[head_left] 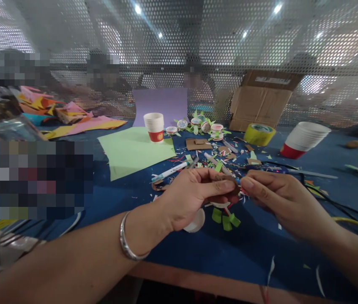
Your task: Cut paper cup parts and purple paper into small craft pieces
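Note:
My left hand (pixel 194 192), with a silver bangle on its wrist, grips a small brown cardboard disc (pixel 226 184) between thumb and fingers. Close by on the right, my right hand (pixel 277 194) is closed in a pinch at the disc's edge; what its fingertips hold is too small to make out. Below the hands lie a white paper-cup bottom (pixel 195 221) and several curled green paper strips (pixel 226 220). Just beyond, a white marker pen (pixel 170 172) rests among paper scraps.
A cup stack (pixel 154 126) stands by green paper (pixel 128 152); another cup stack (pixel 305 139) leans at right. Behind are yellow tape (pixel 259 134), a cardboard box (pixel 261 101) and small cup-and-paper crafts (pixel 198 123). Black cables (pixel 337 200) run along the right. A perforated metal screen (pixel 166 50) closes the back.

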`<act>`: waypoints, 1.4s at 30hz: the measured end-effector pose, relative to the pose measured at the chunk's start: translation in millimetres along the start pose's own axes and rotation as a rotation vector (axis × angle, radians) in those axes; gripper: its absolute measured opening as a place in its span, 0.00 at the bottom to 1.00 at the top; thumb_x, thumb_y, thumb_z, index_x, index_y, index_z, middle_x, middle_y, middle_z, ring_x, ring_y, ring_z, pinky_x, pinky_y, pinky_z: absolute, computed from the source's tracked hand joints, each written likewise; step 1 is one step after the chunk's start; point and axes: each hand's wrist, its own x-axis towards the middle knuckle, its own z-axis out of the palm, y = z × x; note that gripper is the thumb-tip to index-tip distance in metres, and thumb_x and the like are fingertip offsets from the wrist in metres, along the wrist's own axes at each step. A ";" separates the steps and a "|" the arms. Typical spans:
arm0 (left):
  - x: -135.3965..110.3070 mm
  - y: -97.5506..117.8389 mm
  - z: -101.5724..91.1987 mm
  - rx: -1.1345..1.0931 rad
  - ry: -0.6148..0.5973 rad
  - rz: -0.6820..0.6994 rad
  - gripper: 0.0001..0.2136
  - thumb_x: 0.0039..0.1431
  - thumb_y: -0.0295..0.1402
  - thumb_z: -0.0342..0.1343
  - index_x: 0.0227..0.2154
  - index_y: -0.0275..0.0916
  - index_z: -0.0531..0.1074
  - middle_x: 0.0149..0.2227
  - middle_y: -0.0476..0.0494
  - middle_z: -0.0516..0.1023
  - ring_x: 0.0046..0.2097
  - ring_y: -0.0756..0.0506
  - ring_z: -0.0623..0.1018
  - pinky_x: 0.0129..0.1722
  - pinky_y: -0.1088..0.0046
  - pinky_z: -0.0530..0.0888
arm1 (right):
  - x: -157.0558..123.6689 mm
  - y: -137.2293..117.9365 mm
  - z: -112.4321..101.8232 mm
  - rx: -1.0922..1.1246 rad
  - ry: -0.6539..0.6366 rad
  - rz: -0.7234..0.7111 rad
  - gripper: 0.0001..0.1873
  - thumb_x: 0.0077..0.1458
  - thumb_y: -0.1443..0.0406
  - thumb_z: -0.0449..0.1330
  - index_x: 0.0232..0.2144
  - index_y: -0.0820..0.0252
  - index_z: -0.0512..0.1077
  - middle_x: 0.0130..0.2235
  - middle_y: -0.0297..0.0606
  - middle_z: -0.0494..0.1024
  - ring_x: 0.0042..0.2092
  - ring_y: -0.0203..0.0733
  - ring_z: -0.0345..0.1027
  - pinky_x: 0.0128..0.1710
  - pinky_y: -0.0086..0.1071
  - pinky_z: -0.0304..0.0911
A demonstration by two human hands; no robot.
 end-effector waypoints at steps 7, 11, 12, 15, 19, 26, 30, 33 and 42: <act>1.7 0.9 -3.6 0.154 0.094 0.130 0.08 0.54 0.34 0.68 0.28 0.34 0.78 0.25 0.51 0.74 0.27 0.55 0.70 0.31 0.78 0.66 | 5.6 3.3 -3.2 -0.113 0.068 0.011 0.26 0.64 0.45 0.55 0.29 0.61 0.69 0.29 0.33 0.67 0.31 0.33 0.59 0.30 0.26 0.54; 0.4 0.1 -6.1 0.314 0.072 0.171 0.09 0.59 0.38 0.64 0.35 0.37 0.80 0.28 0.50 0.75 0.28 0.53 0.69 0.30 0.76 0.66 | 4.6 -2.6 -2.7 -0.228 0.051 0.003 0.25 0.64 0.45 0.54 0.30 0.60 0.70 0.27 0.33 0.68 0.30 0.33 0.59 0.29 0.27 0.54; -0.2 0.1 -6.6 0.349 0.057 0.174 0.10 0.59 0.39 0.63 0.36 0.38 0.80 0.28 0.50 0.75 0.29 0.53 0.70 0.30 0.76 0.67 | 4.0 -3.3 -2.5 -0.236 0.044 0.005 0.25 0.64 0.45 0.54 0.30 0.60 0.71 0.27 0.32 0.68 0.30 0.33 0.59 0.29 0.27 0.54; -1.6 0.2 -7.3 0.388 -0.003 0.193 0.10 0.59 0.40 0.63 0.36 0.39 0.81 0.27 0.50 0.76 0.28 0.52 0.70 0.29 0.76 0.67 | 2.7 -3.9 -2.4 -0.240 0.027 -0.004 0.24 0.64 0.45 0.55 0.31 0.60 0.71 0.28 0.32 0.68 0.30 0.33 0.59 0.29 0.27 0.55; -1.5 -1.4 -6.5 0.349 -0.065 0.197 0.09 0.59 0.40 0.64 0.33 0.40 0.80 0.28 0.50 0.76 0.28 0.53 0.71 0.29 0.77 0.66 | 2.0 -5.5 -3.0 -0.204 -0.009 -0.040 0.22 0.64 0.47 0.56 0.32 0.59 0.72 0.28 0.32 0.69 0.30 0.33 0.61 0.29 0.26 0.55; -2.3 -1.8 -5.5 0.302 -0.081 0.107 0.08 0.60 0.36 0.63 0.29 0.37 0.79 0.27 0.51 0.74 0.27 0.55 0.71 0.28 0.79 0.65 | -0.6 -8.1 -2.5 -0.161 -0.045 -0.076 0.21 0.64 0.49 0.57 0.31 0.58 0.73 0.28 0.31 0.69 0.29 0.32 0.61 0.29 0.26 0.55; -2.0 -2.3 -6.0 0.239 -0.115 0.083 0.08 0.60 0.36 0.64 0.29 0.37 0.79 0.28 0.51 0.75 0.27 0.55 0.71 0.28 0.79 0.65 | -2.3 -8.1 -2.3 -0.139 -0.031 -0.083 0.24 0.63 0.46 0.57 0.29 0.59 0.73 0.26 0.32 0.69 0.28 0.33 0.60 0.28 0.26 0.55; -1.5 -3.4 -5.0 0.213 -0.099 0.091 0.10 0.59 0.38 0.64 0.27 0.36 0.78 0.27 0.51 0.74 0.26 0.55 0.70 0.28 0.79 0.66 | -0.8 -7.9 -1.9 -0.106 -0.034 -0.056 0.24 0.63 0.45 0.57 0.29 0.60 0.73 0.27 0.33 0.71 0.30 0.33 0.62 0.30 0.26 0.58; -1.4 0.6 -1.8 0.225 0.005 0.169 0.07 0.61 0.35 0.63 0.32 0.36 0.77 0.25 0.51 0.74 0.26 0.54 0.72 0.29 0.79 0.70 | 4.2 -7.6 0.3 0.025 -0.056 0.040 0.23 0.61 0.46 0.60 0.31 0.61 0.73 0.28 0.32 0.70 0.28 0.31 0.58 0.26 0.25 0.53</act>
